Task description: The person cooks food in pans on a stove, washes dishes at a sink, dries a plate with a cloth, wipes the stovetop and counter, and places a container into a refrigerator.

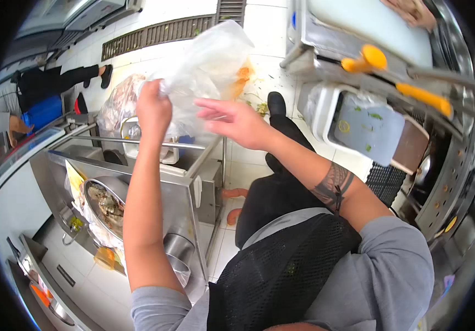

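A clear plastic bag (210, 60) hangs in front of me, its upper part spread out and pale. My left hand (153, 110) is closed in a fist round a gathered part of it. My right hand (237, 122) is held out towards the bag from the other side, fingers stretched and partly apart, gripping nothing. Whether its fingertips touch the plastic I cannot tell. Behind my left hand sits another clear bag (117, 107) with pinkish contents that look like meat. A white container (130, 132) stands just below, partly hidden by my forearm.
On the left is a steel counter (154, 182) with a metal bowl (103, 201) of dark food. A white tub (334, 116) and yellow-handled tools (425, 99) are on the right, below a white cutting board (380, 33). Another person (39, 91) is at far left.
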